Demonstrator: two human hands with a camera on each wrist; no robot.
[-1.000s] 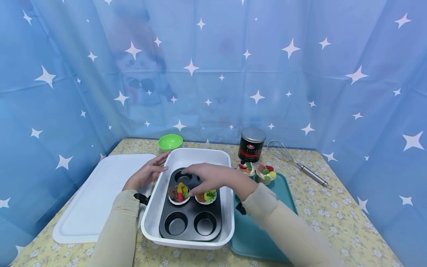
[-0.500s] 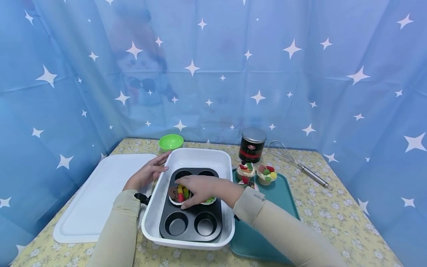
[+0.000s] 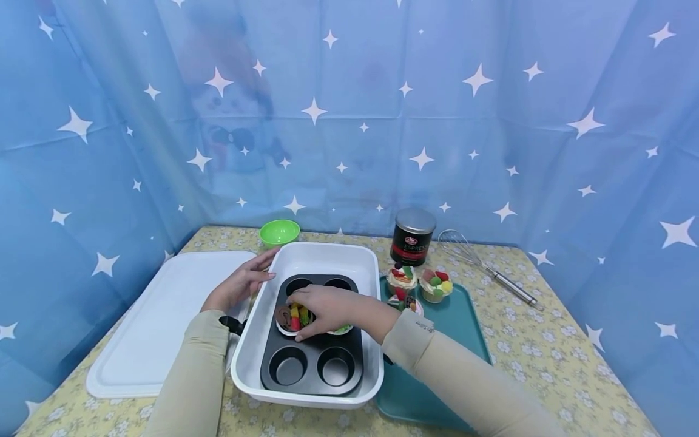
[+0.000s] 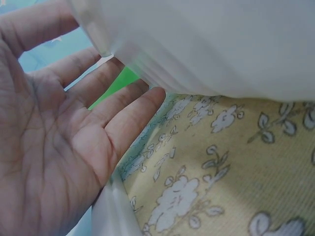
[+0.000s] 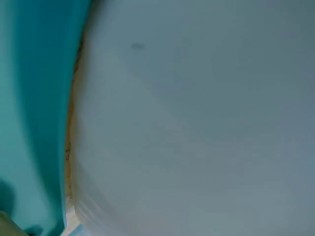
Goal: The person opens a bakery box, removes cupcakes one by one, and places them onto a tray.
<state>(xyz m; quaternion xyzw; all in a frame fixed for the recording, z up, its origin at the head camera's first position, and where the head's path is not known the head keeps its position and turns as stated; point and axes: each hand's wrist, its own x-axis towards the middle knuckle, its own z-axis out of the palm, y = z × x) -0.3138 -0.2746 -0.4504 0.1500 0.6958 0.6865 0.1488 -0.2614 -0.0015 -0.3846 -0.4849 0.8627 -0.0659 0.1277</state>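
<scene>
A dark muffin tin (image 3: 312,385) lies inside a white rectangular pan (image 3: 307,399) with black side handles. Two decorated cupcakes sit in its middle row. The left cupcake (image 3: 285,318) has brown, red and yellow toppings. My right hand (image 3: 330,306) reaches over the tin and grips this cupcake, thumb at its near edge and fingertips at its far edge. That hand mostly covers the right cupcake (image 3: 343,330). My left hand (image 3: 240,282) rests against the pan's left rim. In the left wrist view, its fairly straight fingers (image 4: 133,110) touch the pan's outer side.
A teal tray (image 3: 426,388) at right holds three more cupcakes, among them a fruit-topped cupcake (image 3: 435,286). Behind stand a black espresso tin (image 3: 412,240) and a green bowl (image 3: 280,232). A whisk (image 3: 508,284) lies far right. A white board (image 3: 164,328) lies left.
My right hand has lowered into the muffin tin and closed about the left cupcake, staying nearly still over the last half second. My left hand has not moved.
</scene>
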